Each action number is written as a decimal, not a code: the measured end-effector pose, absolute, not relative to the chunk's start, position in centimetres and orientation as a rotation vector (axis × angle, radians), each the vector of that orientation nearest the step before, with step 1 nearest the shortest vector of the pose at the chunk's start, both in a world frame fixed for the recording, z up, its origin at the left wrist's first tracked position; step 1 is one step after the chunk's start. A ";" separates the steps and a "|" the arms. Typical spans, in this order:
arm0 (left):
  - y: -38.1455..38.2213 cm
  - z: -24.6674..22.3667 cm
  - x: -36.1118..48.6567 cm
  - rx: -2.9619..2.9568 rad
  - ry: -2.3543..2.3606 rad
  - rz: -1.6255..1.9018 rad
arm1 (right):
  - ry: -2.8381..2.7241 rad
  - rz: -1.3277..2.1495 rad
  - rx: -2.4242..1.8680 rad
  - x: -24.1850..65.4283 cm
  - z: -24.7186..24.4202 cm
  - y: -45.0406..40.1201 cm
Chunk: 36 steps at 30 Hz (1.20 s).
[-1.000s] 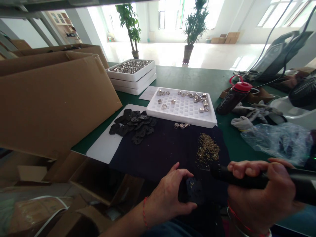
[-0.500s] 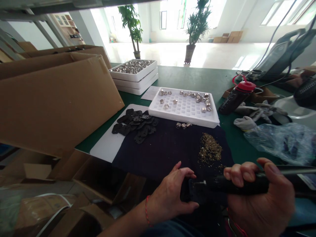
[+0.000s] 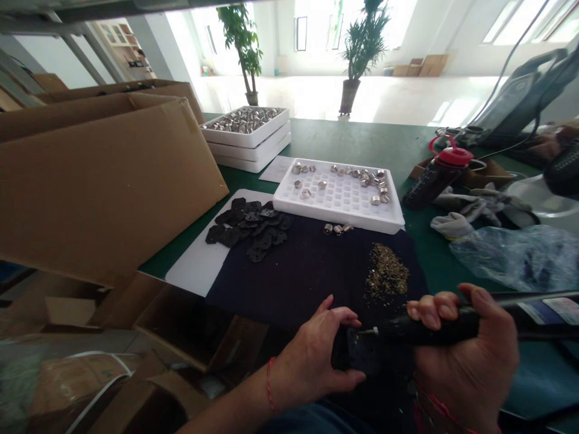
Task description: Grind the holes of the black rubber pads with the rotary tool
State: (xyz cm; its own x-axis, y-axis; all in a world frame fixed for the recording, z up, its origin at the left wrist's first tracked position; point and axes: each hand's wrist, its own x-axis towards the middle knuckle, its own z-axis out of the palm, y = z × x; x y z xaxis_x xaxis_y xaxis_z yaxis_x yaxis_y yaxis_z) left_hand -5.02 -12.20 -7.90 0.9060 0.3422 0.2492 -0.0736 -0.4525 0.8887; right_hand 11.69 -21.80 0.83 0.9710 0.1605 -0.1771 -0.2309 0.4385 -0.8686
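At the near edge of the dark cloth, the left hand has its thumb and fingers spread in a wide C around a dark plate — gripped at its left side. The right hand is wrapped around a black screwdriver, its fingers curled closed; the tool lies nearly level, its metal tip at the plate's far part, though whether they touch I cannot tell. Beyond the screwdriver sits a loose heap of small brass-coloured screws. Farther left, black plates lie piled — partly on a white sheet, near the white tray.
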 end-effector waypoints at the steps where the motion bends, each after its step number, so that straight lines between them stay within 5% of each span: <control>1: -12.2 -7.9 -5.0 1.989 0.194 0.486 | 0.069 0.244 -1.085 11.8 0.7 -21.9; 36: -12.1 -7.9 -5.0 1.957 0.213 0.452 | 0.077 0.269 -1.034 12.5 -0.7 -22.4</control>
State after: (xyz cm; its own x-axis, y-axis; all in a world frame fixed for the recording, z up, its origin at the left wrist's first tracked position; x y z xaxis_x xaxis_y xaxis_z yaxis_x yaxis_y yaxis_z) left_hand -5.03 -12.10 -7.86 0.9122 0.3482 0.2158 -0.0550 -0.4179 0.9068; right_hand 12.53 -22.39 -0.69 0.9644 0.1842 -0.1896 -0.2568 0.4814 -0.8380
